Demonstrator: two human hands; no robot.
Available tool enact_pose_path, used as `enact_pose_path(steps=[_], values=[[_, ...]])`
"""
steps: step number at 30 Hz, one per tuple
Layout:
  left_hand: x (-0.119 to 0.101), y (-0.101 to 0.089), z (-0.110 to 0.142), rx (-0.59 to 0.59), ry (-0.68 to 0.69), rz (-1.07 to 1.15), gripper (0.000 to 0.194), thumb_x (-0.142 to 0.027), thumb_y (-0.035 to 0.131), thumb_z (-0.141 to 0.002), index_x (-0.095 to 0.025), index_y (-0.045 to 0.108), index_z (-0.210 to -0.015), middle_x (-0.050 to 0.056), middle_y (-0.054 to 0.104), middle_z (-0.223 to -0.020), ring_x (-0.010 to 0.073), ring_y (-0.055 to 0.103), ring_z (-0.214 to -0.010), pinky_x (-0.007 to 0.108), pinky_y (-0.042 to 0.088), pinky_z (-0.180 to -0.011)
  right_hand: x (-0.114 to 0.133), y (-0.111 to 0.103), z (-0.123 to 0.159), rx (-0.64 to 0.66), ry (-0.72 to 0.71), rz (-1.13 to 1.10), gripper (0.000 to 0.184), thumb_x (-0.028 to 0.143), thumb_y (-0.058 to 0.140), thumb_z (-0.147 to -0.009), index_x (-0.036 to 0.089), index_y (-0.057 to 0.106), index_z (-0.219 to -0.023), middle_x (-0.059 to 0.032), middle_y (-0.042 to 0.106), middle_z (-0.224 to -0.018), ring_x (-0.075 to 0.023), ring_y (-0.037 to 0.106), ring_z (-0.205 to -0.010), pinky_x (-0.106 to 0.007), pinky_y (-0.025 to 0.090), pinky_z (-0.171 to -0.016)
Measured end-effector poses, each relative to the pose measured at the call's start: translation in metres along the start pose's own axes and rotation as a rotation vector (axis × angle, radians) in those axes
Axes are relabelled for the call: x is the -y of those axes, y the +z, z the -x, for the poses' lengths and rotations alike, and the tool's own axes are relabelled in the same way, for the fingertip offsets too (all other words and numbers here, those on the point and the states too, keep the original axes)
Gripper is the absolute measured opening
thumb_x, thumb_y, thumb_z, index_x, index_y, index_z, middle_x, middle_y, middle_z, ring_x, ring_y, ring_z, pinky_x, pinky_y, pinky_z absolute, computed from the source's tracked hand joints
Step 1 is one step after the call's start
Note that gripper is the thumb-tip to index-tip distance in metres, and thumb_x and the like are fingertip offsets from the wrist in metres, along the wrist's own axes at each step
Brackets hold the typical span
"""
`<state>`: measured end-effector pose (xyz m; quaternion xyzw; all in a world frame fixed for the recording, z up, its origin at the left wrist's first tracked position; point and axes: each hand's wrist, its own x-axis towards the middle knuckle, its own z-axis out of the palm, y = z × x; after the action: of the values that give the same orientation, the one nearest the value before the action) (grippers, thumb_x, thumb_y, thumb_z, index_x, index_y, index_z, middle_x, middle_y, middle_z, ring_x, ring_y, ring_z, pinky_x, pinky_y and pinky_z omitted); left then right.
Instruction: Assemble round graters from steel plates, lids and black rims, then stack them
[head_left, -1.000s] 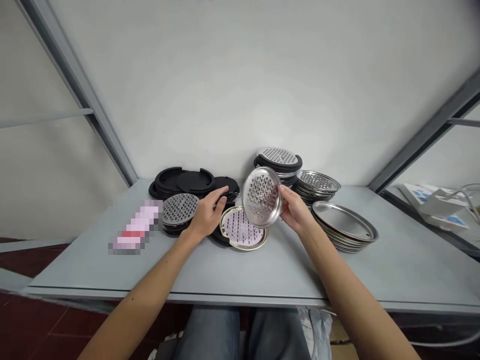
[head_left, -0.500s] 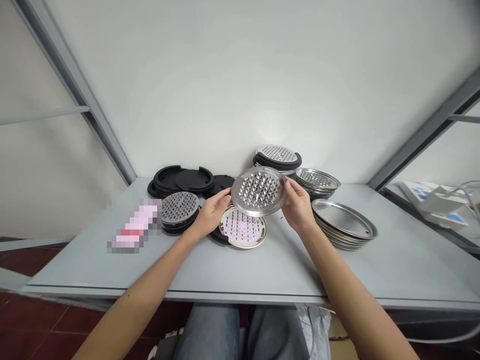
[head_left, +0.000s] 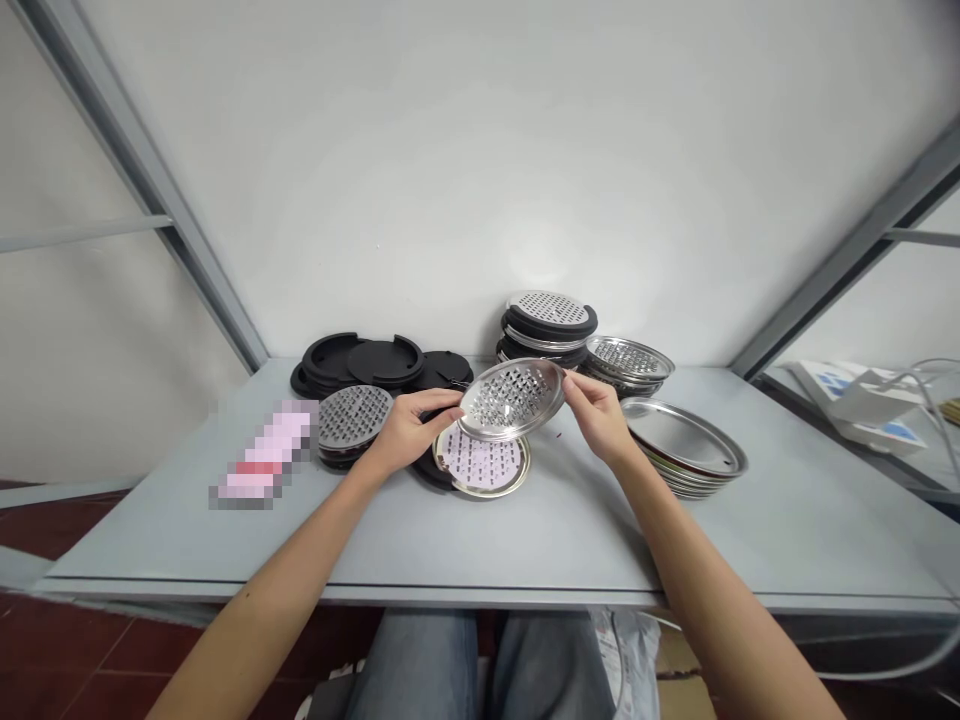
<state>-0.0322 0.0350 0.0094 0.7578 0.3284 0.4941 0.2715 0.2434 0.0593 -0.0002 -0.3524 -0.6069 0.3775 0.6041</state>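
Observation:
A round metal grater plate (head_left: 513, 398) is held tilted above the table between both hands. My left hand (head_left: 414, 428) pinches its left rim, fingers closed; my right hand (head_left: 598, 412) grips the upper right rim between thumb and fingers. Below it lies another round grater plate (head_left: 484, 468), pale with a shiny rim, partly hidden by the held one. Its left side rests on a black round base (head_left: 433, 470). Left of my left hand sits a stack of round grater plates (head_left: 355, 416) with dark undersides.
Black round holders (head_left: 364, 362) are piled at the back left. Behind my hands stands a stack of graters in black holders (head_left: 551, 312). More metal graters (head_left: 628, 358) and a pile of metal lids or plates (head_left: 684, 440) are at the right. A blurred pink item (head_left: 266, 455) lies left.
The held grater plate has come down slightly and tilted, its right side higher. Both hands still grip its rim, and the view has shifted a little.

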Motion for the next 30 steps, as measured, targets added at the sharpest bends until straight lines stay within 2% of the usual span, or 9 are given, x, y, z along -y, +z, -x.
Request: enact_pose_path(steps=[3, 6, 9, 12, 17, 24, 26, 30], values=[[-0.001, 0.000, 0.001, 0.036, 0.042, 0.011, 0.023, -0.031, 0.064, -0.086, -0.019, 0.073, -0.104, 0.008, 0.071, -0.108, 0.0222, 0.066, -0.100, 0.035, 0.053, -0.091, -0.001, -0.002, 0.002, -0.034, -0.203, 0.256, 0.027, 0.041, 0.061, -0.085, 0.027, 0.072, -0.105, -0.0026, 0.071, -0.108, -0.0248, 0.062, -0.105, -0.044, 0.043, -0.099], [0.002, -0.003, 0.001, 0.039, 0.202, -0.092, 0.024, -0.028, 0.063, -0.087, -0.021, 0.071, -0.109, 0.008, 0.069, -0.112, 0.0220, 0.065, -0.103, 0.038, 0.052, -0.094, 0.000, -0.002, 0.004, -0.019, -0.339, 0.457, 0.029, 0.034, 0.054, -0.090, 0.027, 0.068, -0.114, -0.0055, 0.068, -0.113, -0.0228, 0.063, -0.103, -0.040, 0.047, -0.094], [0.005, -0.011, 0.001, 0.055, 0.387, -0.275, 0.027, -0.025, 0.060, -0.090, -0.023, 0.067, -0.115, 0.008, 0.067, -0.117, 0.0224, 0.060, -0.112, 0.042, 0.048, -0.097, -0.005, -0.007, 0.006, 0.053, -0.400, 0.595, 0.032, 0.029, 0.050, -0.092, 0.024, 0.064, -0.121, -0.0074, 0.067, -0.114, -0.0214, 0.064, -0.101, -0.037, 0.050, -0.090], [0.004, -0.018, 0.000, 0.133, 0.450, -0.460, 0.026, -0.022, 0.058, -0.091, -0.024, 0.065, -0.116, 0.007, 0.065, -0.120, 0.0229, 0.055, -0.118, 0.045, 0.045, -0.098, -0.014, -0.014, 0.009, 0.164, -0.405, 0.686, 0.033, 0.025, 0.049, -0.092, 0.024, 0.063, -0.122, -0.0066, 0.069, -0.112, -0.0208, 0.065, -0.100, -0.036, 0.051, -0.088], [-0.001, -0.022, 0.002, 0.214, 0.446, -0.585, 0.024, -0.024, 0.059, -0.091, -0.027, 0.066, -0.113, 0.005, 0.064, -0.122, 0.0227, 0.052, -0.120, 0.045, 0.044, -0.099, -0.026, -0.022, 0.014, 0.300, -0.383, 0.725, 0.032, 0.020, 0.051, -0.090, 0.025, 0.066, -0.117, -0.0055, 0.070, -0.112, -0.0212, 0.067, -0.099, -0.036, 0.054, -0.088], [-0.003, -0.018, 0.005, 0.365, 0.284, -0.461, 0.021, -0.026, 0.070, -0.082, -0.029, 0.072, -0.103, 0.002, 0.066, -0.117, 0.0210, 0.056, -0.114, 0.039, 0.044, -0.099, -0.023, -0.015, 0.017, 0.360, -0.298, 0.705, 0.025, 0.019, 0.056, -0.085, 0.025, 0.072, -0.104, -0.0040, 0.073, -0.103, -0.0209, 0.068, -0.094, -0.033, 0.056, -0.081], [-0.004, -0.016, 0.006, 0.412, 0.224, -0.432, 0.025, -0.029, 0.073, -0.079, -0.027, 0.072, -0.104, 0.003, 0.066, -0.117, 0.0210, 0.057, -0.113, 0.038, 0.044, -0.098, -0.022, -0.013, 0.018, 0.391, -0.261, 0.699, 0.027, 0.017, 0.055, -0.083, 0.024, 0.072, -0.103, -0.0038, 0.073, -0.104, -0.0206, 0.068, -0.094, -0.032, 0.055, -0.078], [-0.007, -0.011, 0.009, 0.483, 0.128, -0.426, 0.047, -0.036, 0.078, -0.072, -0.025, 0.066, -0.116, 0.006, 0.062, -0.122, 0.0235, 0.055, -0.115, 0.038, 0.044, -0.099, -0.023, -0.010, 0.018, 0.457, -0.184, 0.699, 0.038, 0.007, 0.051, -0.076, 0.023, 0.070, -0.105, -0.0044, 0.071, -0.107, -0.0193, 0.066, -0.092, -0.030, 0.055, -0.073]])
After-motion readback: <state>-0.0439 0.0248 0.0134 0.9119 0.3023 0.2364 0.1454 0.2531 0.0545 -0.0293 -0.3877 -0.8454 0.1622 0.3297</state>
